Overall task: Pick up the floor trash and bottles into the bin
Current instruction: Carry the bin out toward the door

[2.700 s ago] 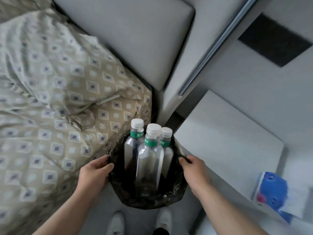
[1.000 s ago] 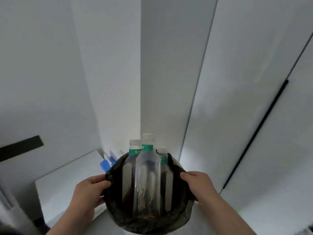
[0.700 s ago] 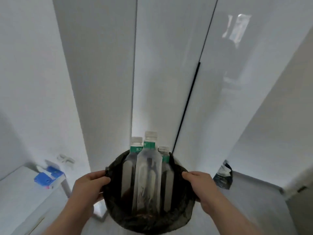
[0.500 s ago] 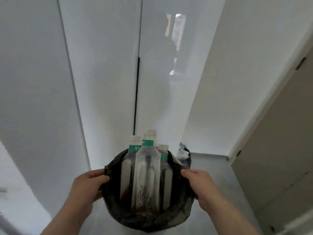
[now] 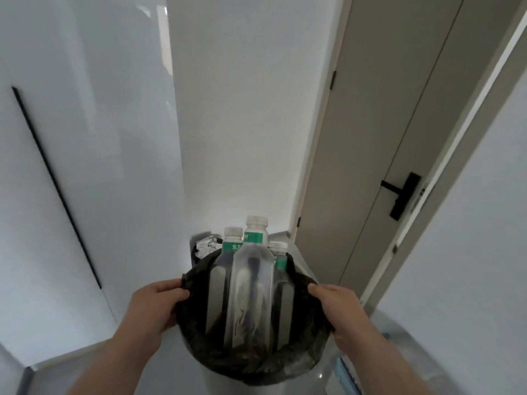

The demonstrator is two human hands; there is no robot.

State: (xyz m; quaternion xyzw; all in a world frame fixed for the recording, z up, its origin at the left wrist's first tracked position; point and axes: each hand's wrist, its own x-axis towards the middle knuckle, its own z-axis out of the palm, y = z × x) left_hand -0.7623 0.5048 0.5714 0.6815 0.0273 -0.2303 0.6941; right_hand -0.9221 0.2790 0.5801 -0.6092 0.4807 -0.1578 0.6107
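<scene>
Change: view has swung from bedside to door [image 5: 385, 138] corner | left hand [image 5: 155, 305], right hand [image 5: 338, 306]: both grip bin [image 5: 256, 366] rim | three bottles [image 5: 251, 286] inside | collecting looks done

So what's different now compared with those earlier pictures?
The person carried the bin away from the bed and turned right, past white panels, to a grey door; a second trash container now shows just behind it. Nothing was picked up or released: the left hand and right hand still grip its rim, and the three bottles stand upright inside.
</scene>
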